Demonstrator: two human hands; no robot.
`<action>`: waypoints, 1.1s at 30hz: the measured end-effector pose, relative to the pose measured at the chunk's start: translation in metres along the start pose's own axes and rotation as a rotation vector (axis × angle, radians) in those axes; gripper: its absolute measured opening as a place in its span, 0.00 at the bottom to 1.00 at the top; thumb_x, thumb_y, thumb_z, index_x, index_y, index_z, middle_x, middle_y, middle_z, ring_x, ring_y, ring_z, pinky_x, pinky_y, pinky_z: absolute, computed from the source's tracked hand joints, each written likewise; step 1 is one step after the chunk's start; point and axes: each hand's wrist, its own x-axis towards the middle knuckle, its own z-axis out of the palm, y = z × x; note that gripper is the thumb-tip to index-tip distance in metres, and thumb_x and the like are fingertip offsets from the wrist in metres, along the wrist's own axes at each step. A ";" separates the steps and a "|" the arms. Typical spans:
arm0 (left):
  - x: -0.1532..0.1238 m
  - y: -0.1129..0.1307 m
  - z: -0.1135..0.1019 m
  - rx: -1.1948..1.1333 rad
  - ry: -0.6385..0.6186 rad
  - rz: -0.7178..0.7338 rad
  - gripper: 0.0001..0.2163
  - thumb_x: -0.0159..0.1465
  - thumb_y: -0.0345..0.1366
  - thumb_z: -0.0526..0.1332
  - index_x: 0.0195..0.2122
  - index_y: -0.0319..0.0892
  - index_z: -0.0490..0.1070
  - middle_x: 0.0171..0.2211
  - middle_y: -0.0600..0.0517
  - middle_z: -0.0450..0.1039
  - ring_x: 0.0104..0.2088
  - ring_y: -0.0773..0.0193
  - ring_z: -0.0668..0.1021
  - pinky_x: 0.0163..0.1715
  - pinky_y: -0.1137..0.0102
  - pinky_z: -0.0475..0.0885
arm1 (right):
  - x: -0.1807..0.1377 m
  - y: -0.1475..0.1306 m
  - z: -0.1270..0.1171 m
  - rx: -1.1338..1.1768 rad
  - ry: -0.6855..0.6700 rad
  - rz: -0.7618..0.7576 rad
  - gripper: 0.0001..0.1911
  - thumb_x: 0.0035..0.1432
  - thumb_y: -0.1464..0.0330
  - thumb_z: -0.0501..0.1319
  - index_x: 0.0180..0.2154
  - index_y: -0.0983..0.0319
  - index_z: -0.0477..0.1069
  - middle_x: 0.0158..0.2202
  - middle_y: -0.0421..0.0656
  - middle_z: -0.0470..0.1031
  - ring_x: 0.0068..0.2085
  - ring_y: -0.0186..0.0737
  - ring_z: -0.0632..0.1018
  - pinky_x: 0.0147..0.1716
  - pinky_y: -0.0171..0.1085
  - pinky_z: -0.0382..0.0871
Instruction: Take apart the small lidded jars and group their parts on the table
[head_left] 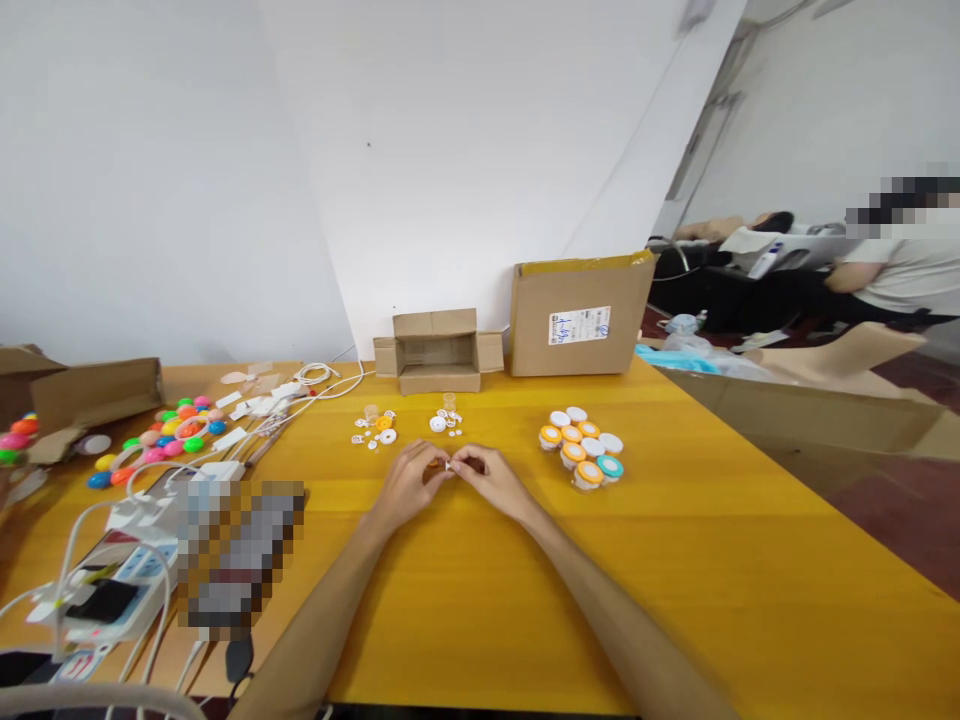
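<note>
Head view: left hand (pixel 407 487) and right hand (pixel 491 480) meet fingertip to fingertip at mid-table. The forearms converge and the wrists sit low over the yellow table (pixel 675 560). Both hands pinch one small white-and-orange part (pixel 448 466) between them. Loose white parts (pixel 448 422) lie just beyond it, and capped round pots (pixel 581 450) stand near, to the right.

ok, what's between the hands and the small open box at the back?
Head view: a left cluster of small white parts and a right cluster; tabletop otherwise bare.
</note>
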 end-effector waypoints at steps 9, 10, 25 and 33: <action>0.000 0.001 0.000 0.015 -0.010 -0.001 0.03 0.65 0.34 0.60 0.34 0.45 0.72 0.32 0.51 0.75 0.36 0.61 0.76 0.41 0.66 0.71 | 0.000 -0.002 0.002 -0.014 0.024 0.006 0.08 0.56 0.63 0.61 0.28 0.59 0.72 0.26 0.37 0.74 0.28 0.35 0.71 0.30 0.34 0.64; 0.000 0.001 0.001 0.016 -0.010 0.000 0.03 0.65 0.35 0.60 0.34 0.45 0.71 0.32 0.51 0.75 0.36 0.61 0.76 0.41 0.66 0.71 | 0.000 -0.002 0.002 -0.024 0.030 0.002 0.09 0.56 0.63 0.60 0.27 0.60 0.71 0.25 0.37 0.73 0.27 0.35 0.71 0.29 0.34 0.63; 0.001 -0.003 0.002 0.074 0.031 -0.094 0.03 0.62 0.29 0.61 0.34 0.45 0.70 0.31 0.52 0.73 0.36 0.60 0.75 0.40 0.66 0.71 | 0.003 0.001 -0.009 -0.541 0.224 -0.021 0.07 0.60 0.71 0.58 0.31 0.58 0.73 0.32 0.42 0.76 0.34 0.40 0.75 0.35 0.36 0.67; 0.001 -0.006 0.004 0.038 0.074 -0.150 0.03 0.63 0.30 0.58 0.35 0.44 0.70 0.31 0.53 0.72 0.33 0.62 0.75 0.37 0.68 0.71 | 0.009 0.004 -0.009 -0.723 0.191 0.022 0.12 0.62 0.73 0.56 0.36 0.57 0.78 0.37 0.45 0.77 0.40 0.44 0.77 0.39 0.38 0.69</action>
